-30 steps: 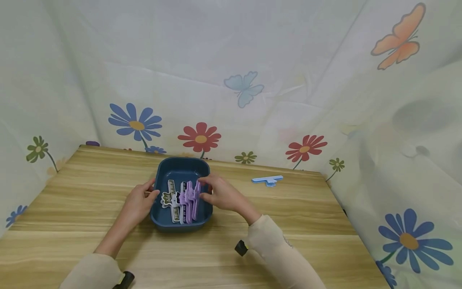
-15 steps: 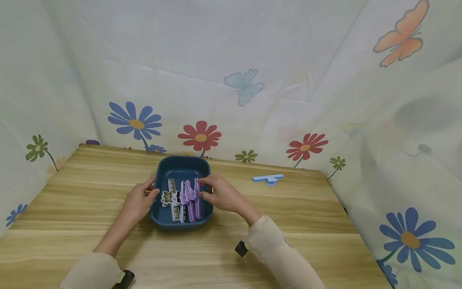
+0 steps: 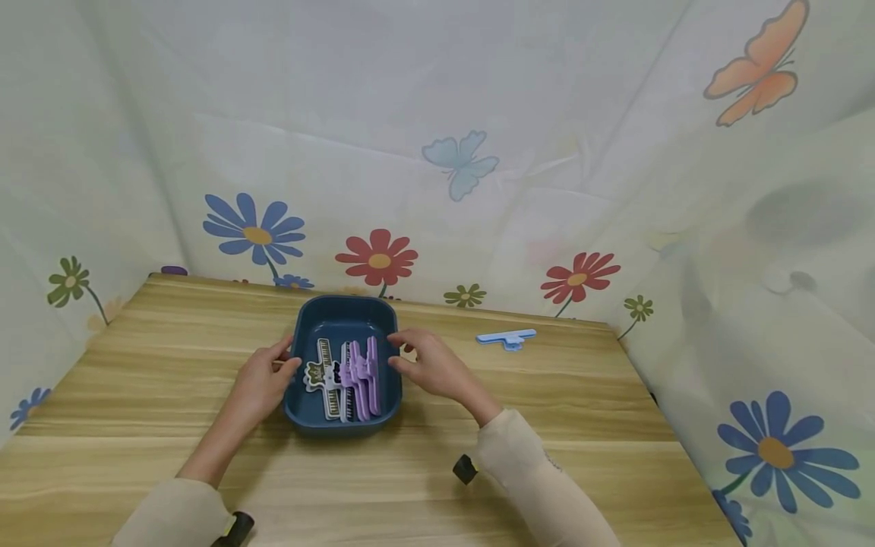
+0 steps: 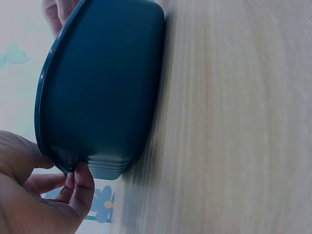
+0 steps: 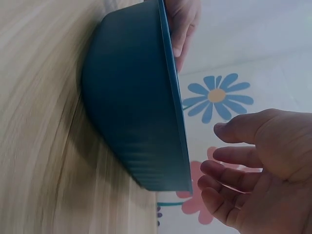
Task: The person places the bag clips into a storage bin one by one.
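A dark blue plastic basin (image 3: 349,302) stands on the wooden table, with several clips lying side by side in it. Among them are a white clip with a gold crown (image 3: 318,376), a white-and-black clip (image 3: 347,403) and purple clips (image 3: 370,372). My left hand (image 3: 265,380) pinches the basin's left rim between thumb and fingers, as the left wrist view (image 4: 48,195) also shows. My right hand (image 3: 432,366) is at the right rim, holding nothing; in the right wrist view its fingers (image 5: 229,173) are loosely bent, apart from the basin wall.
A light blue clip (image 3: 507,339) lies on the table (image 3: 581,418) to the right, near the back edge. A pale curtain (image 3: 328,167) printed with flowers and butterflies hangs behind and along both sides of the table.
My right hand has let go of the rightmost purple clip and drawn back right to the rim. That clip was shifted slightly and now lies beside the others. The left hand has stayed put.
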A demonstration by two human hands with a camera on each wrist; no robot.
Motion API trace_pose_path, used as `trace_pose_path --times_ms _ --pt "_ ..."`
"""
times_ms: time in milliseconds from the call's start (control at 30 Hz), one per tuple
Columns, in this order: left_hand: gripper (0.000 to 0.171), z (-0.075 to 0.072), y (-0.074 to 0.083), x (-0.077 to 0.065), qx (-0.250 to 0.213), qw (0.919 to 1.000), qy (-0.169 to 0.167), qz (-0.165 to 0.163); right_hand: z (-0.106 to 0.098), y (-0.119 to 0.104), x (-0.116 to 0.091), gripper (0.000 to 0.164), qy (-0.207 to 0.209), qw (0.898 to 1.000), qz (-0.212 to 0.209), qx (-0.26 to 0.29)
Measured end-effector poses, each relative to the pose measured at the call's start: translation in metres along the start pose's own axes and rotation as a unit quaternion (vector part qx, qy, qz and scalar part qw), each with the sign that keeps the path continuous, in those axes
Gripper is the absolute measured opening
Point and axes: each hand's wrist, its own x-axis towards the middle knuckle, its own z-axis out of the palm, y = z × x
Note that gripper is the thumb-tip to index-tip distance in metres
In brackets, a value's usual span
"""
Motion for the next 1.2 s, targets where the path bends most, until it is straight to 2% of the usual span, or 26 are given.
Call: trace_pose_path --times_ms 500,1200 --pt "0.054 0.000 0.000 0.000 0.000 1.0000 0.002 0.002 -0.012 0.026 -0.014 0.039 0.037 0.999 0.023 0.013" --pt "0.054 0.000 -0.002 0.001 -0.004 1.0000 0.006 0.004 -0.022 0.073 -0.035 0.041 0.094 0.993 0.067 -0.017"
